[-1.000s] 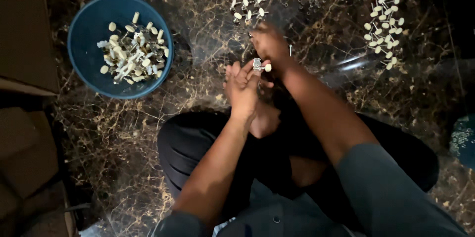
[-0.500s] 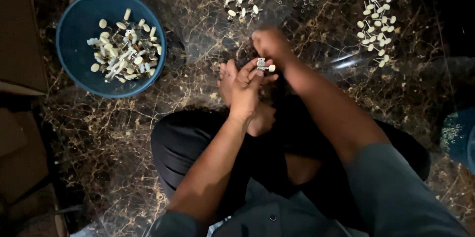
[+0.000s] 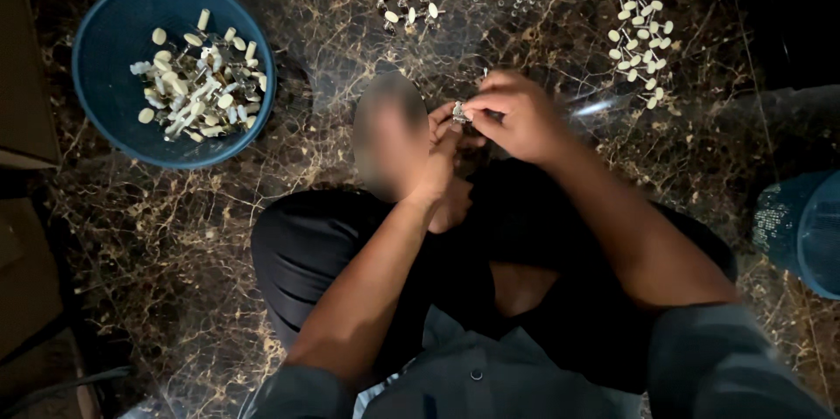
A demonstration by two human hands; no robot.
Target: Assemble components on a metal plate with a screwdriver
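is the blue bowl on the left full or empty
Partly full. The blue bowl stands upright on the floor with a loose pile of small cream pegs covering its bottom, well below the rim.

Both hands (image 3: pixel 486 135) together before crossed legs, fingers (image 3: pixel 477 111) pinched, forearms converging.

Single head-worn view, facing steeply down over the seated person's lap onto the marbled floor (image 3: pixel 219 235); hands (image 3: pixel 490 126) close, mid-frame. Blue bowl (image 3: pixel 105 95) upper left.
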